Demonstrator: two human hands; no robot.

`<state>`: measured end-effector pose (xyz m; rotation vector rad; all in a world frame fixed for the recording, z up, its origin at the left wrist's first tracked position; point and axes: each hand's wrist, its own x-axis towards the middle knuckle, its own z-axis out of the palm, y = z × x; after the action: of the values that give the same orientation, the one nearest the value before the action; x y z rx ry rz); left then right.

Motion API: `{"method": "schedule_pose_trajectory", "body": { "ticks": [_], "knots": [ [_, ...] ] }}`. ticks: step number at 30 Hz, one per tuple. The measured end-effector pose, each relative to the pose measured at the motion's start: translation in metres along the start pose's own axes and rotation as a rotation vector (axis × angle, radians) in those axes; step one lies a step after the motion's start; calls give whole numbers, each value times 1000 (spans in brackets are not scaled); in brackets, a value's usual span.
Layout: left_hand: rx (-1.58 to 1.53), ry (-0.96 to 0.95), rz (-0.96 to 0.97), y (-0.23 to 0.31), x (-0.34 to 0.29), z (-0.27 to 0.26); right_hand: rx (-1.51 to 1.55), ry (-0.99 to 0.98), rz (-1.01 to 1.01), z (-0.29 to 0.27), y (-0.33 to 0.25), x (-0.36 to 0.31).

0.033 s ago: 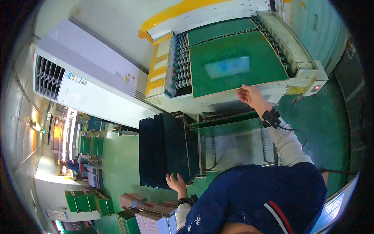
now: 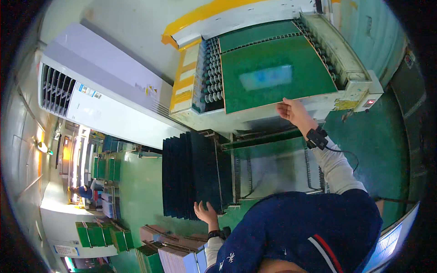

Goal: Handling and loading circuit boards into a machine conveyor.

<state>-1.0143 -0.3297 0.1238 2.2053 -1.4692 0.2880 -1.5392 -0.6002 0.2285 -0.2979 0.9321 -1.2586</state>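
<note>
Nothing had visibly shifted, so the work had not advanced: the green board (image 2: 277, 75) lay on the rollers (image 2: 213, 86), its near edge at the right hand's (image 2: 292, 112) curled fingers, whether pinched I could not tell. The left hand's (image 2: 207, 215) fingers were spread, dark panels (image 2: 182, 177) just beyond them.

The room has a green floor (image 2: 142, 186), a pale wall (image 2: 127, 22), a white cabinet (image 2: 118, 116) with dark grille (image 2: 58, 88), and bright light (image 2: 82, 152) at left.
</note>
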Motion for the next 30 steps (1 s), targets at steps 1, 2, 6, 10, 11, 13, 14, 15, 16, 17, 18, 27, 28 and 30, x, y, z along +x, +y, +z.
{"method": "schedule_pose_trajectory", "body": {
  "ticks": [1,2,6,10,11,13,14,15,16,17,18,27,28,30],
  "knots": [
    [-13,13,10,1,0,-1,-8,14,8,2,0,0],
    [-25,25,20,2,1,-1,-16,29,16,4,0,-1],
    [-104,-35,-9,15,0,-3,-49,4,21,6,-2,-4],
    [-366,-315,-198,26,-1,8,-28,32,-23,0,0,1],
    [-481,-442,-296,8,-9,17,-24,33,-27,6,4,-1],
    [-630,-618,-407,1,-23,29,-141,16,-30,15,2,-10],
    [-606,-723,-415,1,-31,29,-199,10,-33,14,5,-13],
    [-591,-823,-411,6,-33,30,-273,24,-58,9,13,-16],
    [-577,-911,-411,6,-38,31,-420,15,-94,13,21,-22],
    [-568,-959,-435,7,-45,32,-567,2,-130,16,31,-31],
    [-562,-997,-460,4,-53,35,-714,-22,-171,21,39,-38],
    [-649,-1261,-533,20,-65,47,-1655,-200,-651,-5,94,-68],
    [-642,-1272,-541,18,-67,49,-1739,-214,-577,-5,95,-69],
    [-721,-1271,-576,6,-78,56,-1903,-247,-429,-2,97,-68]
  ]
}}
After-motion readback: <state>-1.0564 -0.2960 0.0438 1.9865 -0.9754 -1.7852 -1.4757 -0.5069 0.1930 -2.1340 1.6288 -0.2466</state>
